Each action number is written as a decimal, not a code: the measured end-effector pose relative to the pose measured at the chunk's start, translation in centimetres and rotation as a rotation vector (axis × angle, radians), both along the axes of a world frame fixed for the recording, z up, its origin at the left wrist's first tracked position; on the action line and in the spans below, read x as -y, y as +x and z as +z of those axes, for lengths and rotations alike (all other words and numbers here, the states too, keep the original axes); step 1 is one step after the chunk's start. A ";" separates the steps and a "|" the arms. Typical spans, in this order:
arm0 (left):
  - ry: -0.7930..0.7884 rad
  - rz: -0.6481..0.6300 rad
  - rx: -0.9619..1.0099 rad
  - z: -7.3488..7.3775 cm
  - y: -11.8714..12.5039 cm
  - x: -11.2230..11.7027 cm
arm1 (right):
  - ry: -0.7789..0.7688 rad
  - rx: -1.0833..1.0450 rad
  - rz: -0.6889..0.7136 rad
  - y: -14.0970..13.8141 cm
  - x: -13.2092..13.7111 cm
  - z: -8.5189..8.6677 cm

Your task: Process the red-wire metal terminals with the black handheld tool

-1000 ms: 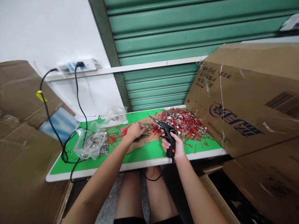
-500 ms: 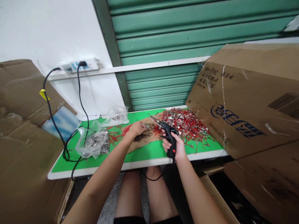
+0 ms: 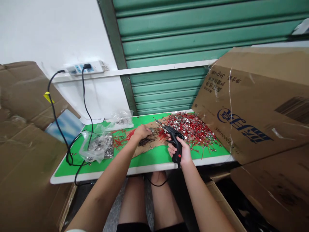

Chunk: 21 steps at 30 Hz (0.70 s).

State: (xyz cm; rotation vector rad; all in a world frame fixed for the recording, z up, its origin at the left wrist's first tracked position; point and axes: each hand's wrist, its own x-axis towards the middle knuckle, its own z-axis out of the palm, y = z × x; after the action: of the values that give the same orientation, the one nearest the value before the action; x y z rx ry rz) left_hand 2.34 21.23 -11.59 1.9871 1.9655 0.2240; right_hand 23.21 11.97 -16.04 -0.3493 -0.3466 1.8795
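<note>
My right hand (image 3: 184, 150) is wrapped around the black pistol grip of a soldering gun (image 3: 177, 146), whose metal tip points up and to the left. On the mat, my left hand (image 3: 142, 131) is closed in a pinch at the brown cardboard strip (image 3: 141, 149); whatever sits between its fingertips is too small to make out. Dark scorched marks and small metal bits cover the strip beside those fingers. Left of the hand lie loose red wires (image 3: 118, 140). Beyond the gun is a big heap of red wires with silver metal pieces (image 3: 190, 125).
Clear bags of small metal parts (image 3: 103, 146) rest on the green mat (image 3: 154, 161) at left. Black cords hang from a power strip (image 3: 93, 67) down across the table's left end. Large cardboard boxes (image 3: 256, 106) flank both sides; a green shutter (image 3: 169, 32) stands behind.
The view has shifted very slightly. Both hands and the soldering gun keep nearly the same positions.
</note>
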 end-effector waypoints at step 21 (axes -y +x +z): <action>0.020 0.030 -0.077 0.0 0.7 -0.3 | -0.016 -0.028 0.013 0.1 -0.1 -0.1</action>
State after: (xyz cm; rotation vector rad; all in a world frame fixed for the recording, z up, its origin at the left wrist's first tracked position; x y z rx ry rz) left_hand 3.04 21.52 -11.59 2.0083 2.0487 0.1772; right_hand 23.29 12.07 -16.17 -0.3317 -0.3163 1.8993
